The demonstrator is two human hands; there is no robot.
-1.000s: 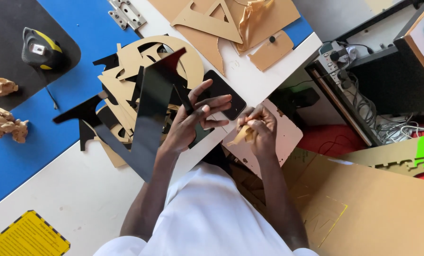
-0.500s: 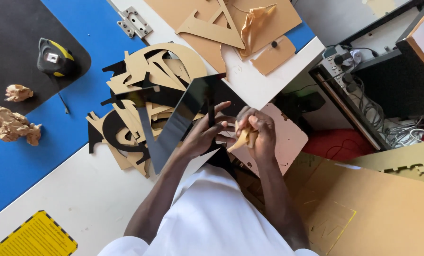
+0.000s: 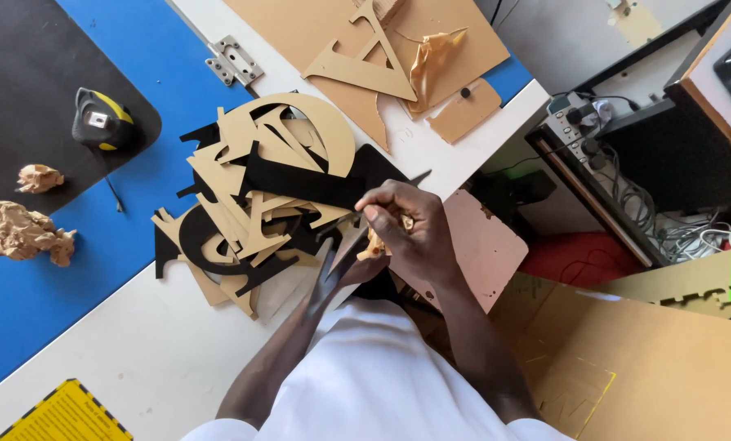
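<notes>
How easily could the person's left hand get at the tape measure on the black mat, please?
Probably not at once: the left hand is busy holding a black cut-out piece, and the pile of letters lies between it and the tape measure.

A white worktable (image 3: 120, 359) fills the left side, with a blue mat (image 3: 63, 278) and a black mat (image 3: 22, 73) on it. At the right, below the table edge, stands dark equipment (image 3: 668, 163) with tangled cables (image 3: 668, 237). A large brown cardboard sheet (image 3: 659, 367) lies on the floor. The light is soft and even.
</notes>
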